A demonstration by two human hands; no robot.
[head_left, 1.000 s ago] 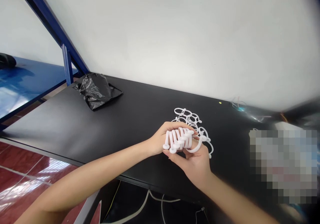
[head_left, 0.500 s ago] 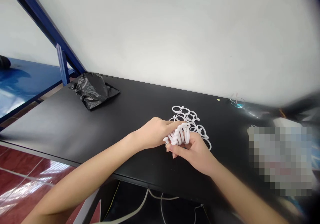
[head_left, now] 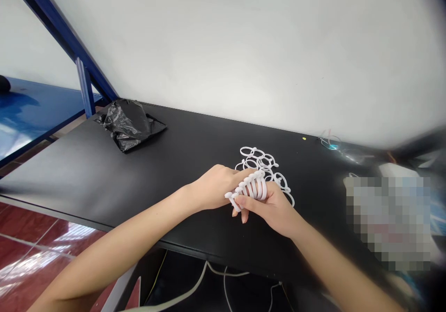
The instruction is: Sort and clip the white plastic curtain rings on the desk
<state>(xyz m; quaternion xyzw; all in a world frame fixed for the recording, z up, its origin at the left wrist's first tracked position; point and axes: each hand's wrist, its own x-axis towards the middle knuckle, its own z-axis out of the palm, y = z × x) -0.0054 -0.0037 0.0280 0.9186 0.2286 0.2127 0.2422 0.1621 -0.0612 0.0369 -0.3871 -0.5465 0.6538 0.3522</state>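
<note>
My left hand (head_left: 216, 186) and my right hand (head_left: 270, 207) meet over the black table (head_left: 181, 163), both closed around a bunch of white plastic rings (head_left: 249, 189) stacked side by side. The rings' knobbed ends stick out toward me at the lower left. My right thumb and fingers wrap the bunch from the right, and my left fingers press it from behind. Just beyond my hands a loose pile of white rings (head_left: 263, 163) lies flat on the table.
A crumpled black plastic bag (head_left: 127, 123) lies at the table's far left. A blue metal frame (head_left: 83, 86) and blue shelf stand further left. Thin wires (head_left: 331, 142) sit by the white wall at the back right. Cables hang under the table's front edge.
My hands drew closer together and my right hand closed more tightly over the ring bunch. One ring that stood out on the right a second ago is now pressed in with the rest.
</note>
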